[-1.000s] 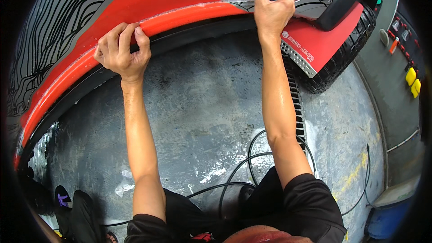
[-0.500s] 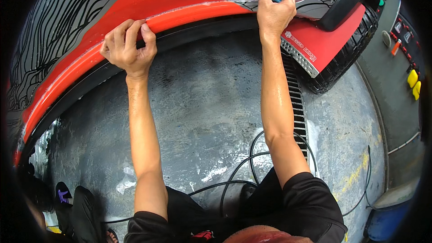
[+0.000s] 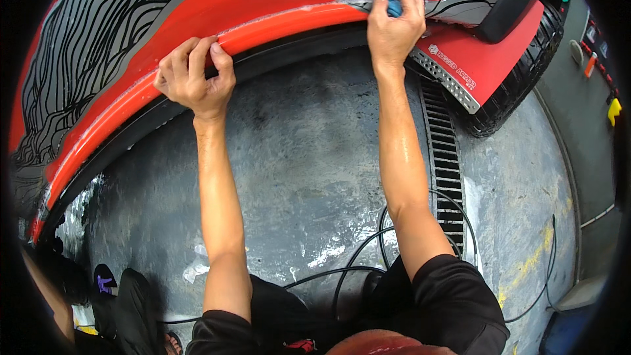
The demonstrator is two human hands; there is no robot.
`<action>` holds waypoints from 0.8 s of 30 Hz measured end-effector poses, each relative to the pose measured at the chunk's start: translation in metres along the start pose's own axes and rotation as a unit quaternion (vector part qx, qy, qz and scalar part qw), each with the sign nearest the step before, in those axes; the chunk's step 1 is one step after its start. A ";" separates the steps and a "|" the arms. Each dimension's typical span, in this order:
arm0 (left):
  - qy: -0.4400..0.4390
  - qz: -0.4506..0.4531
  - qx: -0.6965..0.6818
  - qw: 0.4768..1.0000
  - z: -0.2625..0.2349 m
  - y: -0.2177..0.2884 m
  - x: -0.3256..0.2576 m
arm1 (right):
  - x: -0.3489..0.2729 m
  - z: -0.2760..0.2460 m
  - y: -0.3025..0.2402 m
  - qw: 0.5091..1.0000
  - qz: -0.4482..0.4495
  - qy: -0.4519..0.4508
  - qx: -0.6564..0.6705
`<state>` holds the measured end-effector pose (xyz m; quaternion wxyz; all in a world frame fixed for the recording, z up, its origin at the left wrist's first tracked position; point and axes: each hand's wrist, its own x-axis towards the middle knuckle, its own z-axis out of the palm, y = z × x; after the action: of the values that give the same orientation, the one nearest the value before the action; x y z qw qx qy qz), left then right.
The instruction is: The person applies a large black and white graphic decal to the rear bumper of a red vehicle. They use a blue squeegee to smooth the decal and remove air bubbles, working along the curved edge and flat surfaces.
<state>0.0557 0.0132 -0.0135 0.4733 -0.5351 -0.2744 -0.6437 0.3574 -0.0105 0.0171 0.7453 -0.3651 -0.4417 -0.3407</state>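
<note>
At 1 o'clock the blue pad (image 3: 394, 8) was pinched by the right hand (image 3: 397, 31), best held flat and light, while the left hand (image 3: 197, 82) was rested, loosely spread, on the red sill (image 3: 282, 25) at 10.

A black hose (image 3: 360, 268) lies looped on the grey floor (image 3: 302, 158).

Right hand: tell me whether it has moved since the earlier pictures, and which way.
Yes. Judged against the red flap by the tyre, the right hand has shifted slightly left and toward the person.
</note>
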 end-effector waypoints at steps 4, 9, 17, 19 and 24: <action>-0.004 0.007 0.007 1.000 0.001 0.001 -0.003 | -0.010 0.003 -0.010 0.999 -0.020 -0.037 0.010; 0.004 0.017 0.010 1.000 -0.001 -0.011 -0.003 | 0.001 -0.001 0.016 1.000 -0.015 -0.020 -0.006; 0.003 0.021 0.013 1.000 0.002 -0.007 -0.004 | 0.002 -0.010 0.038 0.999 0.012 -0.037 -0.013; 0.015 0.022 0.011 1.000 0.003 -0.010 -0.004 | 0.013 -0.013 0.051 1.000 -0.008 -0.020 -0.019; 0.009 0.021 0.013 1.000 0.006 -0.005 -0.005 | 0.038 -0.024 0.071 0.998 0.041 0.006 -0.045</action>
<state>0.0542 0.0219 -0.0153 0.4963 -0.5288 -0.2677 -0.6344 0.4405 -0.0020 0.0257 0.7439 -0.4143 -0.4061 -0.3318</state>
